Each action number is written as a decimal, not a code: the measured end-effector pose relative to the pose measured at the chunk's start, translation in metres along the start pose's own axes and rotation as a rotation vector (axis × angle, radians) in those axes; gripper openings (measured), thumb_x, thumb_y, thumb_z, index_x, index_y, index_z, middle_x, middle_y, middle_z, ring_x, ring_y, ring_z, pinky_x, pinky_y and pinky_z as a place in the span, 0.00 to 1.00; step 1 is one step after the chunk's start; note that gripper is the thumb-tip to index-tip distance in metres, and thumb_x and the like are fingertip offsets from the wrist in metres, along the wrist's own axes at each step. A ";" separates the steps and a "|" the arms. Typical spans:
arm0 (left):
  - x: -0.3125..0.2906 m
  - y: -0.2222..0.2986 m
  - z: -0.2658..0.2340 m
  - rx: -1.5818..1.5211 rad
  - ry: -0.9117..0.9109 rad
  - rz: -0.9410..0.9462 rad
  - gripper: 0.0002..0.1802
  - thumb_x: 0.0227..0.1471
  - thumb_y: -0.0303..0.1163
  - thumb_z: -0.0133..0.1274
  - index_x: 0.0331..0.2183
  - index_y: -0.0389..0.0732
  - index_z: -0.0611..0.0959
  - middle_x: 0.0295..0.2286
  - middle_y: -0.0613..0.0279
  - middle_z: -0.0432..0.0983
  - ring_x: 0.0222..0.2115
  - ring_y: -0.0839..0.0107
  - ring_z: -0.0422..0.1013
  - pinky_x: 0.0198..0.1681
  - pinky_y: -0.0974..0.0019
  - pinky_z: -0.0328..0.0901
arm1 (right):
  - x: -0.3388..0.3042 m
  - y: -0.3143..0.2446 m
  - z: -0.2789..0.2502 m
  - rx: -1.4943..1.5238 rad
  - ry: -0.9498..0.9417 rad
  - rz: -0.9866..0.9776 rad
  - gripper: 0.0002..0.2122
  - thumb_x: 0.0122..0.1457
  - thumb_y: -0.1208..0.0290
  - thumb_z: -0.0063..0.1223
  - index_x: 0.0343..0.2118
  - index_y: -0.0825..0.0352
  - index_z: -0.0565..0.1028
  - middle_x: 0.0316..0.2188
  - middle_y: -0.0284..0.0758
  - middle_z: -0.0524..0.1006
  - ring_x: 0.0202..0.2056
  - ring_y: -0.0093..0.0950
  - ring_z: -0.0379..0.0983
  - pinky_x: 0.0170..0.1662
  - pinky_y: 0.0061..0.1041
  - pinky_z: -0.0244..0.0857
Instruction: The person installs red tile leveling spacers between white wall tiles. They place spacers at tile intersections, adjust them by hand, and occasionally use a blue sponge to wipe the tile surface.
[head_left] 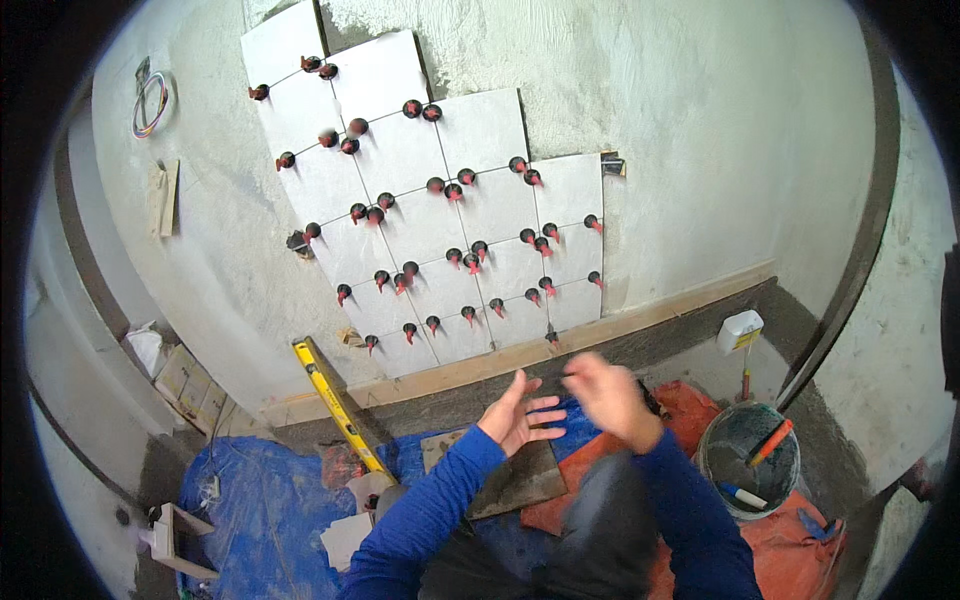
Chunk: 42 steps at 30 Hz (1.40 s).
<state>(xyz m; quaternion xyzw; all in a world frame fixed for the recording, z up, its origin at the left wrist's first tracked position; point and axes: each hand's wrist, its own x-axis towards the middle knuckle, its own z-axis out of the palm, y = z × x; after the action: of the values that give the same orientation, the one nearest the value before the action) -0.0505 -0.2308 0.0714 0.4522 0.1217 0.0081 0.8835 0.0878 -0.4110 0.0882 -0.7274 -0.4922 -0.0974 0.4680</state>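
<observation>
Hanging just short of the lowest tiles, the left hand [522, 412] is spread wide, its fingers fanned and nothing in its palm. Close on its right, the right hand [608, 400] is blurred; I cannot tell whether its fingers pinch anything. The white tiles [482, 130] stand on the wall [690, 90] ahead of and above both hands, in stepped rows, with red-and-black clips [432, 113] dotted along the joints.

The likeliest trouble would be a knock: a hand swung up or forward carelessly could twist a clip in the nearest row, letting neighbouring tiles slip out of line if the bedding behind them is soft, which cannot be seen. The wooden strip [690, 292] just beyond the hands runs under the lowest row; a shove there might disturb the tiles above it.

Left of the left hand, a yellow level [342, 405] slants beside the person's leg, so a sideways sweep of that elbow or knee could topple it. Right of the right hand sits a bucket [716, 450] with an orange-handled tool [772, 441] in it; reaching for that without looking could tip the bucket over the rumpled orange sheet [790, 560]. Below the left hand, a grey slab [520, 482] lies between the knees, where a shifting foot might catch its edge.
</observation>
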 end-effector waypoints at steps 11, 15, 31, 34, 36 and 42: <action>0.027 -0.010 -0.110 -0.437 0.481 0.059 0.06 0.61 0.28 0.53 0.36 0.35 0.79 0.28 0.60 0.76 0.33 0.64 0.77 0.36 0.62 0.77 | 0.145 0.094 0.098 -0.191 0.251 0.464 0.21 0.64 0.51 0.52 0.36 0.69 0.80 0.29 0.49 0.81 0.36 0.48 0.80 0.39 0.43 0.70; 0.022 0.003 -0.111 -0.423 0.319 0.194 0.08 0.59 0.30 0.56 0.37 0.36 0.81 0.29 0.60 0.78 0.29 0.66 0.77 0.31 0.65 0.77 | 0.154 0.134 0.119 0.072 0.258 0.349 0.20 0.65 0.53 0.50 0.34 0.70 0.78 0.29 0.49 0.80 0.35 0.48 0.79 0.37 0.43 0.69; -0.005 0.021 -0.126 -0.385 0.403 0.095 0.09 0.58 0.32 0.57 0.38 0.37 0.80 0.30 0.61 0.77 0.31 0.65 0.76 0.32 0.65 0.74 | 0.174 0.139 0.136 -0.130 0.401 0.338 0.13 0.62 0.63 0.54 0.29 0.69 0.77 0.24 0.50 0.77 0.30 0.53 0.75 0.33 0.49 0.65; -0.008 0.023 -0.126 -0.373 0.419 0.110 0.09 0.57 0.32 0.57 0.38 0.38 0.80 0.30 0.61 0.77 0.31 0.65 0.75 0.32 0.66 0.74 | 0.175 0.139 0.133 -0.146 0.408 0.307 0.13 0.63 0.63 0.54 0.29 0.70 0.77 0.23 0.50 0.77 0.28 0.51 0.75 0.31 0.46 0.65; -0.010 0.024 -0.125 -0.363 0.438 0.117 0.09 0.57 0.32 0.58 0.37 0.38 0.80 0.30 0.61 0.77 0.31 0.66 0.75 0.32 0.66 0.74 | 0.175 0.140 0.132 -0.155 0.378 0.328 0.13 0.63 0.62 0.53 0.31 0.69 0.79 0.23 0.48 0.78 0.27 0.49 0.76 0.32 0.46 0.66; -0.014 0.026 -0.127 -0.382 0.406 0.128 0.09 0.57 0.32 0.58 0.38 0.37 0.80 0.31 0.61 0.77 0.31 0.65 0.76 0.32 0.65 0.74 | 0.181 0.149 0.135 0.357 0.343 0.584 0.19 0.66 0.59 0.49 0.27 0.71 0.79 0.18 0.37 0.76 0.22 0.29 0.73 0.28 0.33 0.63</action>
<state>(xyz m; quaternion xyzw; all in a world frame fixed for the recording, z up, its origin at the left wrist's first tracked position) -0.0900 -0.1163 0.0243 0.2733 0.2634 0.1770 0.9081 0.2553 -0.2049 0.0370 -0.7173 -0.1879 0.0072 0.6709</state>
